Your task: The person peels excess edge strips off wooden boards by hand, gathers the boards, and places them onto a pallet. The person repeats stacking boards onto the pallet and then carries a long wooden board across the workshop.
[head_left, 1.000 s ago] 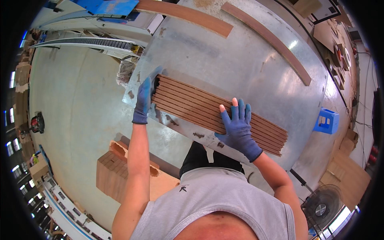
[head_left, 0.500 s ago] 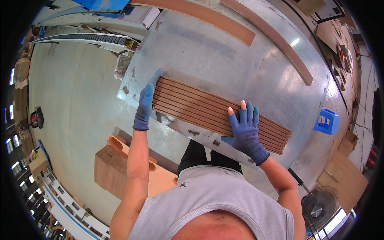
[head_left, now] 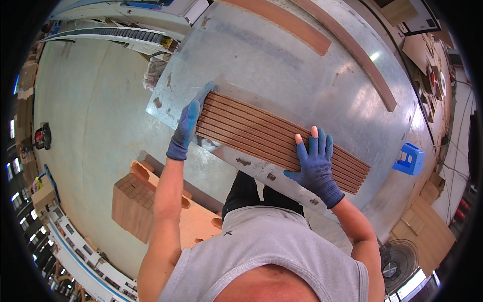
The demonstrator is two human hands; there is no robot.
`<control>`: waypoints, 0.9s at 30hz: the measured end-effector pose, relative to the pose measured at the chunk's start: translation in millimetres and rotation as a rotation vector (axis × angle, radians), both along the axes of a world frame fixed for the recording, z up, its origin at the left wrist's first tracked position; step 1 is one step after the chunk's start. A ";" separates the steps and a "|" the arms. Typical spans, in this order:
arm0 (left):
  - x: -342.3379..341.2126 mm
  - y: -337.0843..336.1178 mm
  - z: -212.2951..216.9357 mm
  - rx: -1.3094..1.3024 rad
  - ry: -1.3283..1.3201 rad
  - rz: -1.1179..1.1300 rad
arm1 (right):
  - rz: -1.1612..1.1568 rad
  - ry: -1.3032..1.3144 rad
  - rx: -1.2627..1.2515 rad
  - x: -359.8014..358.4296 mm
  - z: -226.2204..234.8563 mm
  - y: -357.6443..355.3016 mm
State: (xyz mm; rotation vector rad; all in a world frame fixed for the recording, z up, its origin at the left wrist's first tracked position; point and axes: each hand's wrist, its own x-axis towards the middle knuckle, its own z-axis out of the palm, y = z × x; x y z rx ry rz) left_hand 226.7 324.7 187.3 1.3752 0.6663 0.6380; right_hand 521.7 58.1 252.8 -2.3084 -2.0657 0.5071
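A row of narrow brown wooden strips (head_left: 251, 125) lies side by side on the grey metal table (head_left: 241, 65), slanting down to the right. Against the strips' left ends my left hand (head_left: 190, 120) stands on edge, its gloved fingers stretched out and together. My right hand (head_left: 318, 163) lies flat across the strips toward their right end, fingers spread. Both hands wear blue gloves, and two bare fingertips show on the right one. Neither hand is wrapped round anything.
Two long reddish-brown boards (head_left: 287, 25) (head_left: 359, 53) lie on the table's far part. A stack of wooden strips (head_left: 132, 204) is at lower left, beside an orange-brown torn-edged sheet (head_left: 196, 221). A blue stool (head_left: 410, 159) and a fan (head_left: 398, 261) stand at right.
The strips' left ends and my left hand have shifted slightly to the right on the table. My right hand has moved right a little, still flat on the strips. The view has tilted slightly.
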 end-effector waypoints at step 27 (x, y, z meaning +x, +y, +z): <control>-8.8 -18.3 -4.5 -0.096 -0.042 0.091 | 0.118 0.014 0.166 8.0 -7.0 1.5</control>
